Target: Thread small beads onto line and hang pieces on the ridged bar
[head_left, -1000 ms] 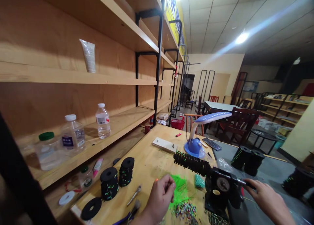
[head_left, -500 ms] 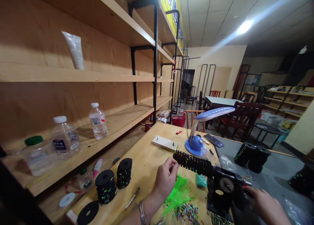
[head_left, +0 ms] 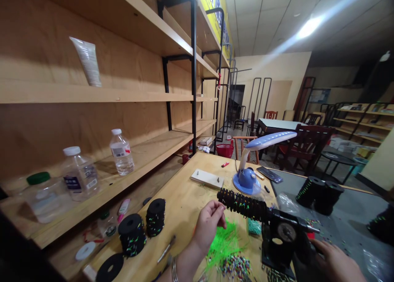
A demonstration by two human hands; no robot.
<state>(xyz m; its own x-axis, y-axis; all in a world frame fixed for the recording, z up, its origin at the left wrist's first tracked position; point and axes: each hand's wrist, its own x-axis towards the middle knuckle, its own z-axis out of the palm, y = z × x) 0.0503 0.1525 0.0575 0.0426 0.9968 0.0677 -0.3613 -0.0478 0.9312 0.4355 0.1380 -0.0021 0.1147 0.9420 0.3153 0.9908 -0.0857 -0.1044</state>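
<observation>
While left hand (head_left: 209, 222) sits just beside free end of roll (head_left: 243, 204), fingers bunched, pinch unclear: touch lightly | green strands (head_left: 228, 237) below, don't drag them | roll juts from holder (head_left: 285, 229): hold axis steady | right hand (head_left: 336, 258) low beside holder, grip can't tell | grey surface (head_left: 351, 224): swing room probably ends at far-right stack (head_left: 383, 222)

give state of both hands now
Left hand: pinched closed by the black roll; anything held is unclear.
Right hand: beside the black machine; grip cannot be told.
</observation>
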